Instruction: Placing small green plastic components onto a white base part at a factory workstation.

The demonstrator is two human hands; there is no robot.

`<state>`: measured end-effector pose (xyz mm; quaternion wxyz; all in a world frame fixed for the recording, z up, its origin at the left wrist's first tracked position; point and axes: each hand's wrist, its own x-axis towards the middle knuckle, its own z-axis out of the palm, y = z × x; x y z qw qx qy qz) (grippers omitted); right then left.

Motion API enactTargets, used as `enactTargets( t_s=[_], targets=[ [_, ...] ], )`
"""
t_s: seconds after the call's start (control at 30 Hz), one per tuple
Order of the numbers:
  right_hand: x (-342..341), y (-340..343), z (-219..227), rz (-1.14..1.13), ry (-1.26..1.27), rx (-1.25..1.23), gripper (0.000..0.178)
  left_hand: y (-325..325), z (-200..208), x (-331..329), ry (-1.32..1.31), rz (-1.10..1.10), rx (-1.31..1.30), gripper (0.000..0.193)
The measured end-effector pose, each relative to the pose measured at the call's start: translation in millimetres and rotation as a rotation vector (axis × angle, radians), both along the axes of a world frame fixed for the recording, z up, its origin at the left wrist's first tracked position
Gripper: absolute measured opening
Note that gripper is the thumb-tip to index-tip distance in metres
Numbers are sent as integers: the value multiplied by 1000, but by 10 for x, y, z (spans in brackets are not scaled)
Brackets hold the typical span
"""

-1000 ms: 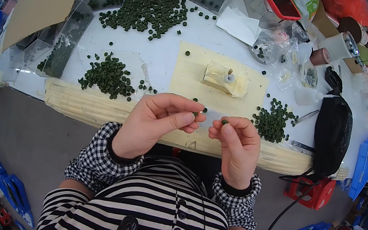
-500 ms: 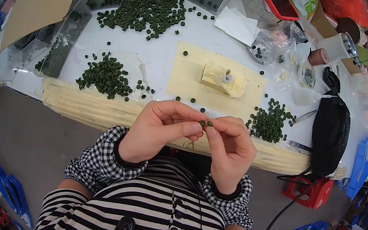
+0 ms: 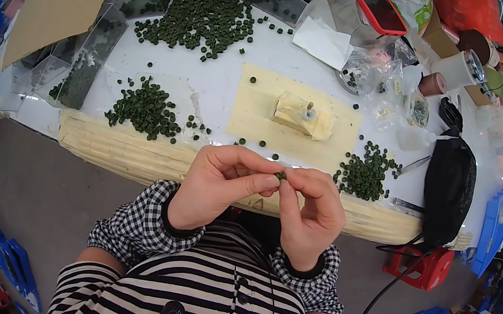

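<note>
Just in front of the table's padded edge, my left hand (image 3: 209,190) and my right hand (image 3: 311,217) meet fingertip to fingertip. Between their pinched thumbs and forefingers sits a small dark green round piece (image 3: 280,175). The fingers cover most of it, so I cannot tell whether it is one piece or two pressed together. A small pile of the same green pieces (image 3: 143,109) lies to the left of my left hand. Another pile (image 3: 367,172) is right of my right hand. A few single pieces lie just beyond my fingertips.
Ahead, a block wrapped in cream tape (image 3: 295,116) stands on a cream sheet (image 3: 249,113). A large green heap (image 3: 202,16) and clear trays (image 3: 92,54) lie far left. On the right are tweezers (image 3: 417,163), a black mesh pouch (image 3: 451,184) and a red-cased phone (image 3: 377,5).
Half a second ago two green pieces showed slightly apart, one at each hand's fingertips. Now the fingertips are closer and a single green spot shows between them. The view has shifted slightly.
</note>
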<state>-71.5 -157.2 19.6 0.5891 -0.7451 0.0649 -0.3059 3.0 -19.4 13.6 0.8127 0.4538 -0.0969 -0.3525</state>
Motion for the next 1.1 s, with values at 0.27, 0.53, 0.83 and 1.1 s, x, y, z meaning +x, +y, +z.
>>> enactTargets(
  t_s=[0.27,0.53,0.83,1.1],
  targets=[
    [-9,-60,47,63,-38,-221,27,17,36,40,-252,65,69,20],
    [-119,-248,498,1345,-346,181,59,76,84,109,-205,86,101,16],
    [-196,-138,640,1658,-443,272,48,124,147,80,-252,36,44,18],
    [-251,-317,491,445,88,-112,37,179,167,25,-318,75,11,22]
  ],
)
